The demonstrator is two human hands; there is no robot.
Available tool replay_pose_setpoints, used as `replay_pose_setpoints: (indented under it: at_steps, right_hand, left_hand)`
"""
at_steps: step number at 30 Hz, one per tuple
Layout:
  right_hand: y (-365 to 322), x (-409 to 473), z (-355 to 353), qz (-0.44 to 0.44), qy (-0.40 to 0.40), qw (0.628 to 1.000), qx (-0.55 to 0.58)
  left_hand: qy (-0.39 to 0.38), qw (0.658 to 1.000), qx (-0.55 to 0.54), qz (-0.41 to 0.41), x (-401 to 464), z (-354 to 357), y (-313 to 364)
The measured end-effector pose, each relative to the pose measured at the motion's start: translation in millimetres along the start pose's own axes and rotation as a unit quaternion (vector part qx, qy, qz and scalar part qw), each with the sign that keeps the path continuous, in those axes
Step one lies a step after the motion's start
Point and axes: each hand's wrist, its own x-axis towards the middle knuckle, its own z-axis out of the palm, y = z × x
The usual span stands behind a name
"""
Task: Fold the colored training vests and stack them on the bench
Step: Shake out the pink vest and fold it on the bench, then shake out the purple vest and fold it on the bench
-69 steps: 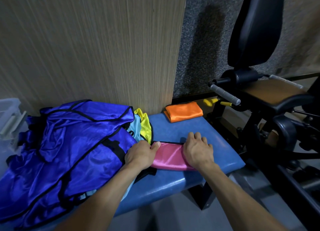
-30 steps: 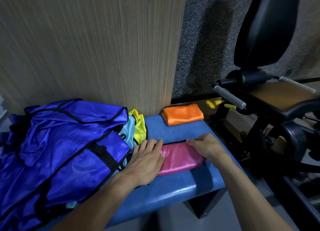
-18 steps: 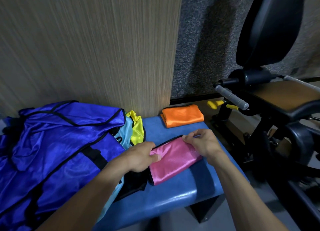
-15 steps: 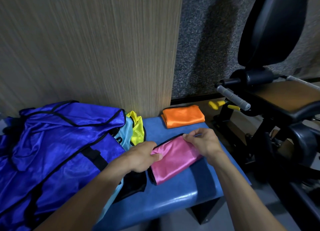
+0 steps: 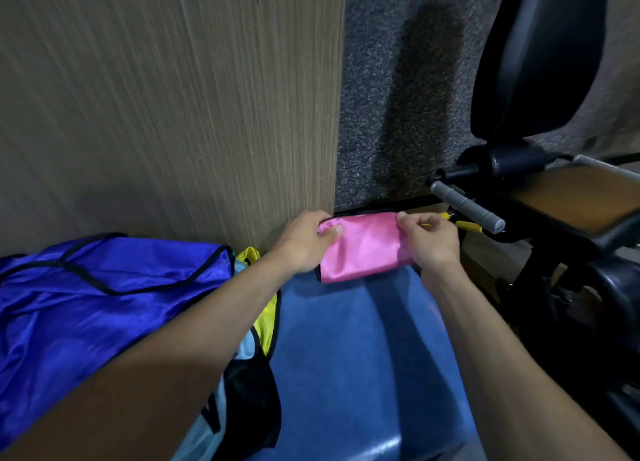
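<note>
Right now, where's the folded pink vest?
In the head view, the pink vest is at the blue bench's far end, pinched between the left hand and right hand.

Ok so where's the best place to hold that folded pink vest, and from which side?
By its two short ends, one hand from each side, as the left hand and right hand grip the pink vest now. It is a soft, slippery-looking oblong packet, so pinching both ends, thumbs on top, likely keeps the folds from sliding open. A one-ended grip would probably let it unroll.
</note>
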Motion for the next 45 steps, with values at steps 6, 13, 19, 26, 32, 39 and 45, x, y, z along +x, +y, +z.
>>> replay_pose_setpoints:
  at_steps: [6, 13, 19, 26, 32, 39, 45]
  right_hand:
    - [1, 44, 30, -0.03, 0.008, 0.986, -0.163]
    - [16, 49, 38, -0.041, 0.01, 0.968, -0.248]
    - [13, 50, 42, -0.019, -0.01, 0.957, -0.289]
    - [9, 15, 39, -0.299, -0.084, 0.786, -0.534]
    - [-6, -20, 25, -0.266, -0.121, 0.756, -0.586]
    - [-37, -126, 42, -0.278, -0.185, 0.795, -0.507]
    - [-43, -222, 65, -0.272, -0.331, 0.799, -0.423]
  left_hand:
    - [0.145, 0.986, -0.043, -0.069, 27, 26, -19]
    - [0.154, 0.988, -0.01, -0.02, 15, 43, -35]
    - [0.122, 0.95, 0.248, 0.143, -5, 38, -26]
    - [-0.023, 0.964, 0.251, 0.086, 1, 39, -35]
    - [-0.011, 0.974, 0.205, 0.1, -39, 2, -34]
    - [0.03, 0.973, 0.203, 0.103, -152, -76, -39]
    - [0.185, 0.958, 0.207, 0.069, -253, -135, -71]
